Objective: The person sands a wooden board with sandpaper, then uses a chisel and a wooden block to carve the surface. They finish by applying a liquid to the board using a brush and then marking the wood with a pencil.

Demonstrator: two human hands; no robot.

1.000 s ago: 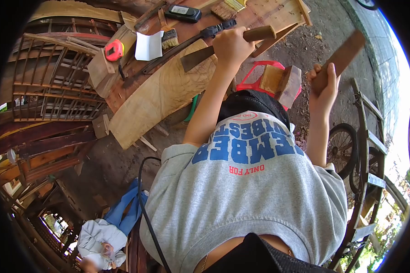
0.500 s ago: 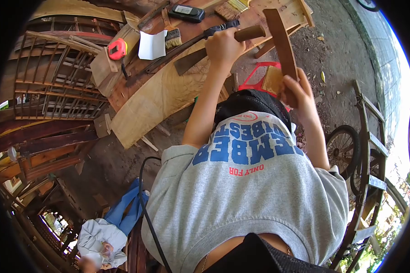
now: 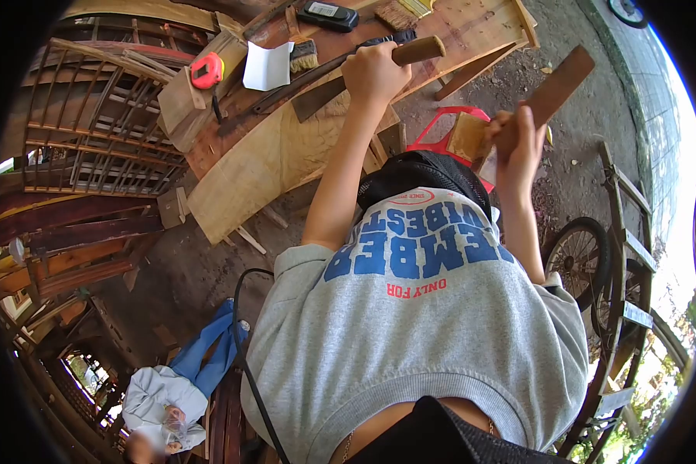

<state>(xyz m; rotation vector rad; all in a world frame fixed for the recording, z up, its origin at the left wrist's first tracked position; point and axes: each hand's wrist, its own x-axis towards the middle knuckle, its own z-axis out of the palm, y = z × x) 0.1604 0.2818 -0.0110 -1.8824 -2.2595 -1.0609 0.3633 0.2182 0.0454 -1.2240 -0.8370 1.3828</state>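
My left hand (image 3: 375,73) is closed around a wide chisel (image 3: 419,51), its wooden handle sticking out to the right and its flat metal blade pointing down-left. The blade edge is right over a pale wooden board (image 3: 247,182) that lies slanted along the workbench (image 3: 487,27) and has carved texture on its surface. Out to the right, away from the chisel, my right hand (image 3: 518,147) grips the lower end of a flat wooden bat (image 3: 561,87), which slants up and right.
A red tape measure (image 3: 206,70), white paper (image 3: 267,68), brushes (image 3: 304,56) and a black device (image 3: 327,15) lie on the bench. Below stands a red plastic stool (image 3: 429,139) bearing a wooden block (image 3: 468,135). A bicycle wheel (image 3: 576,255) is right; another person (image 3: 162,402) is lower left.
My right hand has swung the wooden bat outward to the right, away from the chisel handle, tilting it. My left hand keeps its grip on the chisel with only a slight shift.
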